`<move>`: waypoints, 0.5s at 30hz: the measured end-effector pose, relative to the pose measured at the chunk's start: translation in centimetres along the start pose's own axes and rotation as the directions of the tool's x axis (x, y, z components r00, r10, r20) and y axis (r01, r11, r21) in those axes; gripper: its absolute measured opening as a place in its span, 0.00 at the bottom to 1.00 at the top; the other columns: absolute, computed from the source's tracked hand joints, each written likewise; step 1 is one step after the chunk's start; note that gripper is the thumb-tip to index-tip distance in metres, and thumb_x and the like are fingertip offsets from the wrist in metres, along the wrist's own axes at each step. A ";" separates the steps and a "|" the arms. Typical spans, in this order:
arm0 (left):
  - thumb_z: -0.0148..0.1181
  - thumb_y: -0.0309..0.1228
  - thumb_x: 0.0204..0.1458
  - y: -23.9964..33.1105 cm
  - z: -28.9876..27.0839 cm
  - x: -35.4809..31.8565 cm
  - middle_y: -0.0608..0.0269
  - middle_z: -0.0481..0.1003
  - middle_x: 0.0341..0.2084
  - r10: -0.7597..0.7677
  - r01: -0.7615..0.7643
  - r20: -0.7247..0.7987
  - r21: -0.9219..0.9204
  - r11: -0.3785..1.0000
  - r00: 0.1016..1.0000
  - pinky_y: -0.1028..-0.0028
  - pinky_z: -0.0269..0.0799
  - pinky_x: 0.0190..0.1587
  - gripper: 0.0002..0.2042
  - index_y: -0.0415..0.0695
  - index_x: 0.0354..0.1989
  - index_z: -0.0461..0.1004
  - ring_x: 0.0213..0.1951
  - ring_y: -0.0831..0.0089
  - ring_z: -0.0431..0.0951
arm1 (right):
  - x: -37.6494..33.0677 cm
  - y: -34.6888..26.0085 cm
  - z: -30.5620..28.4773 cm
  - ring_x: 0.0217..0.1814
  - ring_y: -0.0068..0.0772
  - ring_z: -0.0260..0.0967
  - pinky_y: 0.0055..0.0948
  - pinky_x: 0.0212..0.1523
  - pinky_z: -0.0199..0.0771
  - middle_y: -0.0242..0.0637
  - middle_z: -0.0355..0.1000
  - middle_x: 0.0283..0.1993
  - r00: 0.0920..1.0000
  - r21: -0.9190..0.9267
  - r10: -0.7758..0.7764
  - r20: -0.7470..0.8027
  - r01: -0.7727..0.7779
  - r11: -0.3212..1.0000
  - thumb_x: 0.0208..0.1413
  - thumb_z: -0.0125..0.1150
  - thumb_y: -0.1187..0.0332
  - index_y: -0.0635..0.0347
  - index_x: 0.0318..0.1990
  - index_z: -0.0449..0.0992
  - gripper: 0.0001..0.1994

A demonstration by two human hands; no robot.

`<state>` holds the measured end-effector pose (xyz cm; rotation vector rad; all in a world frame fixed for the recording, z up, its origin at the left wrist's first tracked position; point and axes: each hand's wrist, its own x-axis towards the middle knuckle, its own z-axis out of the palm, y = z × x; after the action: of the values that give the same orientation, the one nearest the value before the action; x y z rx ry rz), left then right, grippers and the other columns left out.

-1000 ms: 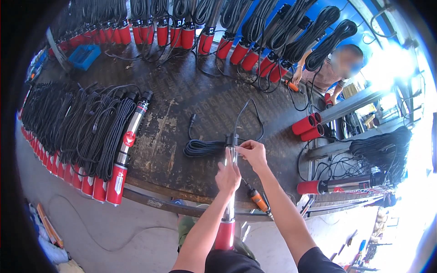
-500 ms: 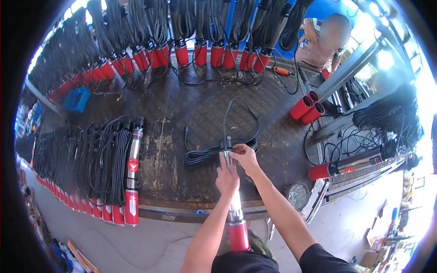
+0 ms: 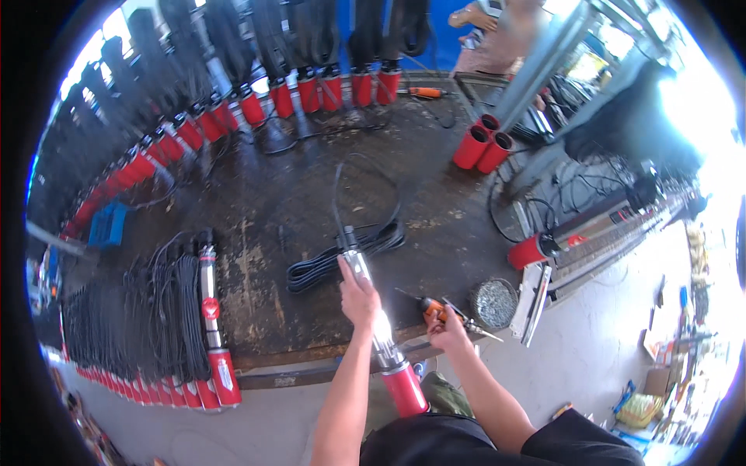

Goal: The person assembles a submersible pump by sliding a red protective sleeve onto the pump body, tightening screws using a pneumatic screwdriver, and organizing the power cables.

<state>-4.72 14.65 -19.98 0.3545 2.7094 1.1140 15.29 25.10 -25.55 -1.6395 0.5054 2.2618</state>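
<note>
My left hand [image 3: 359,299] is wrapped round the steel body of a slim submersible pump [image 3: 404,392], whose red lower end rests against me. The pump tilts over the bench's near edge. From its black top a cable loops to a bundled black cable [image 3: 311,273] lying on the bench. At the right, my right hand [image 3: 447,332] is closed on an orange-and-black power screwdriver [image 3: 436,309], its thin bit pointing left. Just right of that tool stands a round tub of small metal parts [image 3: 495,303].
Finished-looking pumps with bundled cables [image 3: 186,311] lie in a row at the left. More red-ended pumps [image 3: 284,99] line the back. Three red tubes [image 3: 483,144] stand at the back right near a metal post. A blue basket [image 3: 107,225] sits far left. Another person [image 3: 505,35] is behind the bench.
My right hand has left the pump's top, moved down to the right and taken hold of the power screwdriver. My left hand stays on the pump, and the view has shifted.
</note>
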 end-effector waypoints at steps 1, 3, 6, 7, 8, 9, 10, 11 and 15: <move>0.46 0.40 0.65 0.4 0.2 0.0 0.42 0.75 0.44 0.015 -0.015 0.002 0.000 1.000 1.000 0.48 0.73 0.48 0.32 0.60 0.77 0.44 0.43 0.43 0.79 | 1.1 -0.3 -0.8 0.17 0.17 0.66 0.12 0.14 0.60 0.29 0.75 0.26 0.999 0.003 0.003 0.036 -0.003 1.000 0.62 0.60 0.48 0.59 0.41 0.71 0.21; 0.46 0.40 0.64 0.3 0.2 0.0 0.42 0.75 0.46 0.045 -0.046 -0.017 -0.025 0.999 0.999 0.47 0.72 0.50 0.32 0.60 0.77 0.44 0.46 0.43 0.78 | 0.1 1.8 0.9 0.15 0.16 0.62 0.14 0.13 0.57 0.26 0.73 0.24 0.971 -0.019 -0.202 -0.131 0.201 0.979 0.57 0.63 0.48 0.54 0.37 0.70 0.19; 0.43 0.41 0.65 0.4 -0.1 0.1 0.42 0.73 0.55 0.042 -0.043 -0.008 -0.063 0.997 0.999 0.48 0.70 0.53 0.31 0.56 0.77 0.46 0.51 0.42 0.76 | -0.9 4.5 2.7 0.18 0.16 0.65 0.16 0.15 0.60 0.25 0.71 0.25 0.937 0.085 -0.288 -0.195 0.309 0.947 0.55 0.64 0.47 0.51 0.36 0.70 0.18; 0.42 0.41 0.65 -0.1 0.3 0.2 0.41 0.72 0.57 0.084 -0.087 -0.034 -0.100 0.991 0.996 0.48 0.70 0.53 0.31 0.55 0.77 0.46 0.52 0.41 0.75 | -1.3 5.5 3.0 0.20 0.15 0.67 0.15 0.15 0.61 0.25 0.70 0.25 0.921 0.139 -0.333 -0.202 0.363 0.921 0.55 0.65 0.47 0.50 0.36 0.71 0.18; 0.42 0.41 0.65 0.0 0.3 0.1 0.40 0.72 0.58 0.068 -0.068 -0.009 -0.110 0.992 0.998 0.48 0.70 0.53 0.31 0.54 0.77 0.46 0.53 0.40 0.75 | -2.0 5.9 3.4 0.19 0.15 0.65 0.15 0.16 0.60 0.24 0.68 0.24 0.953 0.251 -0.267 -0.143 0.296 0.922 0.54 0.66 0.47 0.49 0.34 0.70 0.18; 0.41 0.41 0.65 0.3 -0.1 0.1 0.40 0.71 0.59 0.051 -0.049 0.015 -0.117 0.992 0.999 0.49 0.69 0.53 0.31 0.53 0.77 0.46 0.53 0.39 0.75 | -2.8 6.0 4.4 0.19 0.14 0.64 0.15 0.16 0.59 0.23 0.66 0.23 0.976 0.355 -0.207 -0.071 0.218 0.909 0.54 0.67 0.47 0.48 0.33 0.70 0.18; 0.41 0.41 0.65 0.6 -0.4 -0.1 0.39 0.73 0.56 0.012 -0.006 0.053 -0.109 0.994 0.999 0.48 0.70 0.53 0.31 0.53 0.76 0.47 0.51 0.38 0.75 | -4.5 6.9 5.9 0.18 0.14 0.60 0.15 0.16 0.57 0.23 0.63 0.22 0.976 0.373 -0.213 -0.043 0.213 0.903 0.53 0.69 0.47 0.48 0.32 0.70 0.18; 0.40 0.42 0.66 0.3 -0.5 -0.1 0.38 0.74 0.55 0.060 -0.057 0.029 -0.111 0.992 0.998 0.49 0.70 0.52 0.30 0.53 0.77 0.47 0.51 0.39 0.77 | -6.3 8.0 7.4 0.16 0.14 0.56 0.15 0.15 0.54 0.23 0.61 0.21 0.977 0.387 -0.214 -0.015 0.203 0.899 0.52 0.70 0.47 0.48 0.31 0.70 0.19; 0.43 0.44 0.66 -3.2 0.7 0.9 0.42 0.76 0.52 0.040 -0.019 0.064 -0.291 0.957 0.997 0.56 0.73 0.51 0.30 0.54 0.76 0.50 0.50 0.46 0.79 | -15.0 10.9 15.6 0.15 0.14 0.50 0.14 0.15 0.48 0.24 0.57 0.20 0.965 0.445 0.014 0.263 -0.135 0.885 0.49 0.73 0.49 0.52 0.29 0.67 0.21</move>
<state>-5.81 13.18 -22.82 0.3788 2.4398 1.4540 1.87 21.83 -5.62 -1.0953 0.9647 2.1408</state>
